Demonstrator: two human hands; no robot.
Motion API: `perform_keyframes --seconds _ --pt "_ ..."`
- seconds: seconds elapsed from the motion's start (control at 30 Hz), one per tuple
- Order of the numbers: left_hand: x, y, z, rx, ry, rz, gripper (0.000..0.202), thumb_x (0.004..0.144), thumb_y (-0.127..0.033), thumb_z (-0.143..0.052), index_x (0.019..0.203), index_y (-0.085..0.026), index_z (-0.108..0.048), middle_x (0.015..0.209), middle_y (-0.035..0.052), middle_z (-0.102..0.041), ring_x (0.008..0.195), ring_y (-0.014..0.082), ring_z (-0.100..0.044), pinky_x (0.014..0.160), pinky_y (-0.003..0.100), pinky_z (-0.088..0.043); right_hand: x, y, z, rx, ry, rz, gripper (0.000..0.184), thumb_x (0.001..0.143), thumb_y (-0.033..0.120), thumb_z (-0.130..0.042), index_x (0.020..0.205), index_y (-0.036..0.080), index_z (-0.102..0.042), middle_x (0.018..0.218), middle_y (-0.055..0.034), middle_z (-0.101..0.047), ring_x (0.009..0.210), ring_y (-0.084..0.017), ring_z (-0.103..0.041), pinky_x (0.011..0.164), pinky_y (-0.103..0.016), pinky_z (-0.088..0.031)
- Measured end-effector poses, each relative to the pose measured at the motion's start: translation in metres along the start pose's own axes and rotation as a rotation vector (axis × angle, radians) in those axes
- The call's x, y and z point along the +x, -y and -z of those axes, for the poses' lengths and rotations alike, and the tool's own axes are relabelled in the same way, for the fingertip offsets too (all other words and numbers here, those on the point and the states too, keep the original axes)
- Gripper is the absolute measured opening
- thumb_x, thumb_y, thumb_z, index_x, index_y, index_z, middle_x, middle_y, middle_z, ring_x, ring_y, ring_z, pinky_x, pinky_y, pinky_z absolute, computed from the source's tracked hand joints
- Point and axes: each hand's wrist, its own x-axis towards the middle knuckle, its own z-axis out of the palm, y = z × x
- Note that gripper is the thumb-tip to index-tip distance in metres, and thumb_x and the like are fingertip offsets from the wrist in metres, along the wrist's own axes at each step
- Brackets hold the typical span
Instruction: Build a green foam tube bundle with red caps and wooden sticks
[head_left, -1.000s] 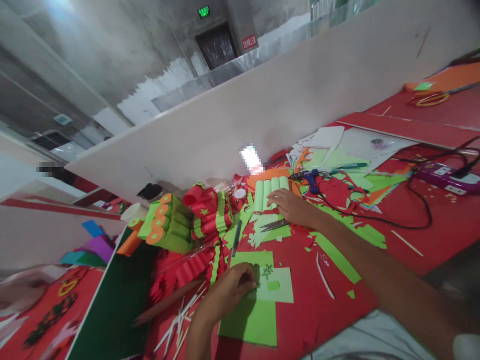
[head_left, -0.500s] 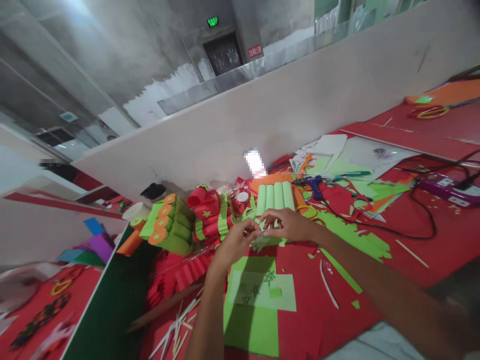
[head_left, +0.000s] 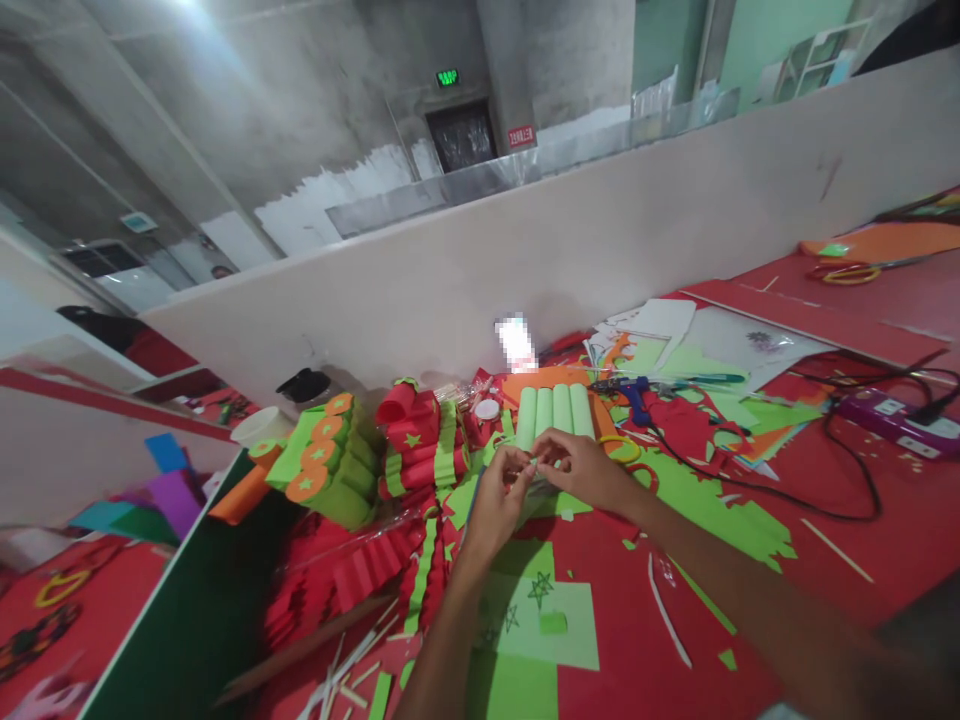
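Green paper piece (head_left: 533, 466), small, is pinched between the fingertips of both hands above the middle of the red tabletop (head_left: 825, 490). The left hand (head_left: 499, 500) and right hand (head_left: 586, 470) are brought together, fingertips meeting on it. A row of green paper rolls (head_left: 556, 412) lies just behind them. A star-marked green sheet (head_left: 544, 612) lies toward the near edge. A glue gun (head_left: 634, 392) sits behind the right hand.

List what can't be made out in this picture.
Head view:
- What the left hand and right hand pinch: hidden by fingers, too small.
- Pixelated patch: blurred out, unidentifiable.
- Green sheet: cut off by bottom edge.
- Red door sign: too small to read.
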Motion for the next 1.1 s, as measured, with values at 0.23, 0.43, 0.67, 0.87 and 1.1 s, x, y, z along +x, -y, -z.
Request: perform_keyframes --seconds 0.23,0.43,0.67,0.87,1.1 --pt "-0.004 0.014 0.01 0.034 0.089 0.009 0.016 0.086 -0.033 -0.052 0.094 -0.019 -0.052 0.088 0.0018 -0.058 0.08 0.0148 -0.055 0.075 0.024 -0.043 -0.001 0.003 -0.004 0.097 -0.011 -0.043 0.016 0.078 0.018 -0.057 0.094 0.02 -0.057 0.082 -0.001 -0.062 0.072 -0.013 -0.058 0.062 -0.023 -0.048" --pt "-0.007 0.007 0.016 0.052 0.07 0.0 0.021 0.09 -0.035 -0.043 0.097 -0.018 -0.055 0.087 0.0027 -0.06 0.079 0.0153 -0.054 0.071 0.024 -0.041 0.003 -0.007 -0.003 0.282 -0.011 -0.182 0.02 0.076 0.023 -0.061 0.095 0.02 -0.056 0.077 -0.0002 -0.054 0.066 -0.013 -0.053 0.046 -0.019 -0.047" --pt "-0.01 0.002 0.013 0.145 0.036 0.039 0.026 0.09 -0.039 -0.043 0.097 -0.019 -0.058 0.058 -0.0042 -0.047 0.053 0.0111 -0.042 0.053 0.021 -0.031 0.004 -0.006 -0.004 0.319 -0.014 -0.225 0.021 0.076 0.026 -0.062 0.095 0.02 -0.055 0.077 -0.0002 -0.053 0.061 -0.011 -0.051 0.043 -0.018 -0.046" --pt "-0.01 0.003 0.013 0.099 0.001 0.022 0.026 0.091 -0.035 -0.042 0.106 -0.02 -0.057 0.066 -0.0025 -0.053 0.057 0.0118 -0.047 0.055 0.021 -0.035 0.003 -0.006 -0.005 0.204 -0.024 -0.139 0.017 0.077 0.026 -0.063 0.091 0.019 -0.057 0.077 -0.0005 -0.058 0.069 -0.013 -0.055 0.057 -0.021 -0.048" --pt "-0.01 0.005 0.01 0.234 -0.055 -0.065 0.017 0.089 -0.031 -0.047 0.085 -0.018 -0.058 0.077 0.0004 -0.057 0.067 0.0126 -0.05 0.064 0.023 -0.039 0.0 -0.003 -0.008 0.094 -0.002 -0.074 0.013 0.081 0.026 -0.06 0.093 0.021 -0.059 0.088 -0.0026 -0.063 0.079 -0.015 -0.059 0.066 -0.025 -0.048"
